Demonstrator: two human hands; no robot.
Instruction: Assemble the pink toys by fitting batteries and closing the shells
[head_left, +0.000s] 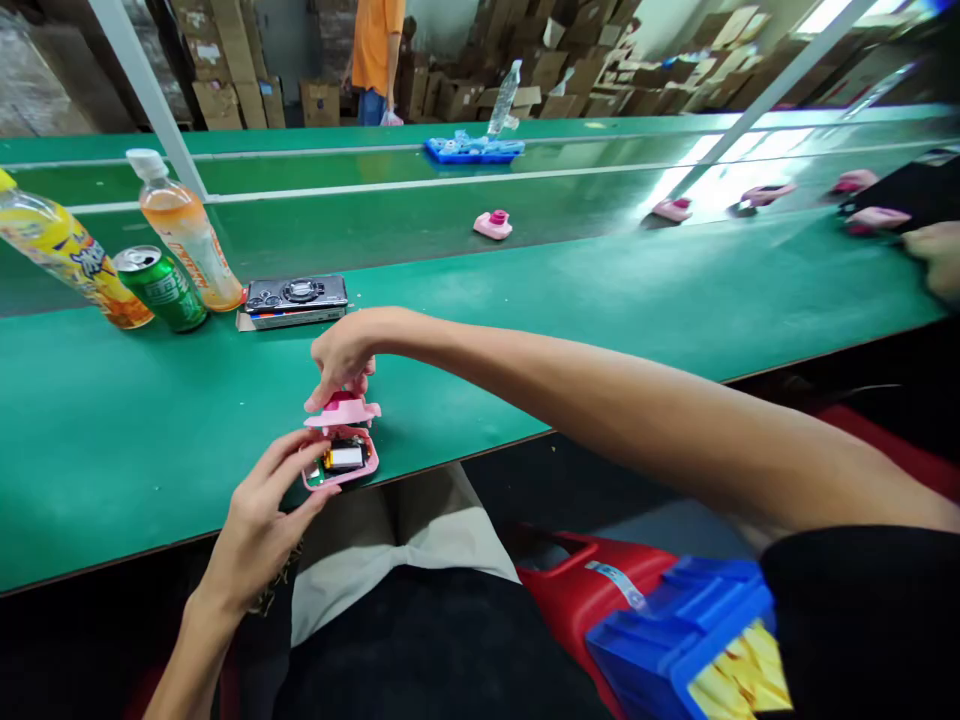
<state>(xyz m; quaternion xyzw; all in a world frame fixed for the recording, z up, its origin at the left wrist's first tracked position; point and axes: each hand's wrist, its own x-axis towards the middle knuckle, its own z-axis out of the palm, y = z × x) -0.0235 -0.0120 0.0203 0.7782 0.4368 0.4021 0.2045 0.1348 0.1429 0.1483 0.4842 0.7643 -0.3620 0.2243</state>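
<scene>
Near the front edge of the green table, a pink lower shell (pixel 373 464) lies open, showing a white and black battery-like block and a bit of green board. My left hand (pixel 262 500) grips this shell at its left side between thumb and fingers. Above its far side, my right hand (pixel 346 352) holds a pink cover (pixel 346 412) with a darker pink raised part, slightly tilted. The cover and shell are apart at the front; whether they touch at the back is hard to tell.
Bottles (pixel 187 235), a green can (pixel 161 290) and a phone on a box (pixel 296 295) stand at the left. Pink units (pixel 493 225) lie on the belt, with a blue tray (pixel 474 150) beyond. A blue bin (pixel 675 630) is below right. Another person's hand (pixel 937 255) shows far right.
</scene>
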